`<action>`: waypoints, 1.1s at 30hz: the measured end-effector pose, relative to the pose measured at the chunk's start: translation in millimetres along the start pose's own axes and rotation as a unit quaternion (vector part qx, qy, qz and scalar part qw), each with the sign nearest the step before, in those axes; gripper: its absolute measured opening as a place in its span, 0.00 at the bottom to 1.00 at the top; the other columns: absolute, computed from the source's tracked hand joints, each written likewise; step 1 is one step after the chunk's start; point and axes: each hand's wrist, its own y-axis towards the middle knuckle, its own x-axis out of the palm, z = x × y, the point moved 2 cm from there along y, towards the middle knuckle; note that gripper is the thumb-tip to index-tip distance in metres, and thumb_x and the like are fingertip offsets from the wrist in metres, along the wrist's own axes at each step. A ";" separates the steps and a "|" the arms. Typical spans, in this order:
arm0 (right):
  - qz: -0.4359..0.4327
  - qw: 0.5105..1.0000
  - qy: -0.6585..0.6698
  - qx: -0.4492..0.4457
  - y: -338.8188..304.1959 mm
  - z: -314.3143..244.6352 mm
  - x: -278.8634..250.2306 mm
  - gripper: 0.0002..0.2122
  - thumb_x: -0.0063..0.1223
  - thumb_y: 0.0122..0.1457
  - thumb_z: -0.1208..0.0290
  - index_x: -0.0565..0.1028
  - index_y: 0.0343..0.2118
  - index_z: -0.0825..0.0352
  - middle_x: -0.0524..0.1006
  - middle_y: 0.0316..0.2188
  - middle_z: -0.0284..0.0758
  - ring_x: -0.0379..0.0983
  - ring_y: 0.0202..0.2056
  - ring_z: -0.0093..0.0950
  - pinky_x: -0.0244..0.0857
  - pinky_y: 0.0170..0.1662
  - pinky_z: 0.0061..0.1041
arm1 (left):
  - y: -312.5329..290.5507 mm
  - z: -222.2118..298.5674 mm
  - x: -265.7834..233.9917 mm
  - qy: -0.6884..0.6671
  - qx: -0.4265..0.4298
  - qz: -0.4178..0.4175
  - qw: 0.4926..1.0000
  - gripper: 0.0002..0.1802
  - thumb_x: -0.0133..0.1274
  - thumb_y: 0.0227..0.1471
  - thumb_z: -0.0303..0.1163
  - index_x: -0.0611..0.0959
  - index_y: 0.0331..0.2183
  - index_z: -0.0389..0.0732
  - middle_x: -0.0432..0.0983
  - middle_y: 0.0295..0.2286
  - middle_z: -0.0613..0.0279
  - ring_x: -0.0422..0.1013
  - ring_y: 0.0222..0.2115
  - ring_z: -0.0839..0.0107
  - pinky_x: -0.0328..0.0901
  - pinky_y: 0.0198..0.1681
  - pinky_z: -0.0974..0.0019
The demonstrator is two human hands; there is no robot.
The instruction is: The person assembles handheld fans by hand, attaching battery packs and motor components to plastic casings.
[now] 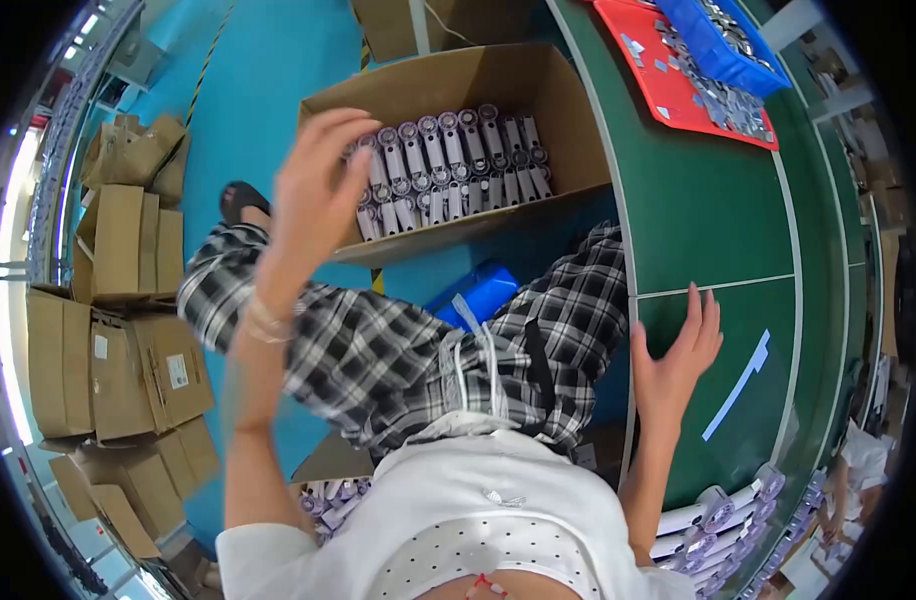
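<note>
My left hand is over the left edge of a cardboard box, a little smeared by motion. Its fingers curve apart from the thumb, and I see nothing held between them. Inside the box stand rows of white and lilac devices with slim handles and round heads, possibly small handheld fans. On the right, my right hand is at the green worktable with fingers and thumb spread, holding nothing. A pale strip lies on the table just beyond it.
A red tray with small flat pieces and a blue bin occupy the table's far end. More of the devices lie at its near end. Cardboard boxes line the left side. Something blue sits between my legs.
</note>
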 end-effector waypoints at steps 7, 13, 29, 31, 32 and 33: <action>-0.060 0.996 -0.069 0.005 6.3 35.4 0.6 0.42 0.65 0.46 0.63 0.59 0.66 0.61 0.50 0.68 0.49 0.42 0.69 0.50 0.32 0.69 0.55 | 24.9 67.5 -65.3 0.147 0.160 -0.014 0.976 0.15 0.50 0.54 0.17 0.81 0.45 0.30 0.77 0.45 0.48 0.75 0.44 0.55 0.69 0.49 0.61; -0.080 0.995 -0.061 -0.006 22.2 45.5 1.5 0.42 0.65 0.44 0.61 0.60 0.65 0.60 0.49 0.68 0.51 0.41 0.69 0.53 0.33 0.68 0.57 | 24.2 87.4 -69.9 0.108 0.253 -0.053 0.960 0.16 0.47 0.57 0.24 0.80 0.44 0.27 0.76 0.44 0.42 0.74 0.43 0.45 0.71 0.46 0.49; 0.196 0.963 0.136 -0.129 -41.3 109.1 -76.1 0.16 0.59 0.52 0.61 0.75 0.39 0.67 0.75 0.37 0.44 0.71 0.43 0.46 0.65 0.49 0.47 | 103.9 282.8 83.9 -0.343 0.430 -0.168 0.818 0.09 0.51 0.49 0.17 0.81 0.35 0.30 0.77 0.33 0.48 0.75 0.33 0.53 0.69 0.39 0.60; 0.218 0.935 0.086 -0.267 -59.5 59.4 -103.4 0.07 0.57 0.49 0.67 0.74 0.27 0.65 0.68 0.24 0.37 0.66 0.26 0.37 0.61 0.30 0.37 | 107.4 321.4 118.0 -0.370 0.376 -0.192 0.827 0.06 0.52 0.54 0.20 0.81 0.35 0.32 0.78 0.32 0.50 0.75 0.33 0.56 0.69 0.40 0.62; 0.258 0.907 0.146 -0.298 -65.6 26.8 -101.7 0.07 0.56 0.50 0.68 0.72 0.26 0.64 0.68 0.23 0.36 0.66 0.25 0.36 0.59 0.27 0.36 | 105.1 348.3 139.2 -0.389 0.351 -0.197 0.829 0.05 0.52 0.54 0.20 0.81 0.33 0.32 0.78 0.30 0.50 0.75 0.33 0.57 0.69 0.39 0.62; 0.199 0.884 0.210 -0.367 -65.6 -15.7 -121.9 0.06 0.55 0.52 0.69 0.71 0.25 0.64 0.68 0.22 0.35 0.65 0.24 0.36 0.60 0.28 0.35 | 99.1 365.0 171.3 -0.387 0.366 -0.166 0.830 0.05 0.52 0.55 0.20 0.82 0.33 0.32 0.78 0.30 0.50 0.76 0.33 0.57 0.69 0.39 0.61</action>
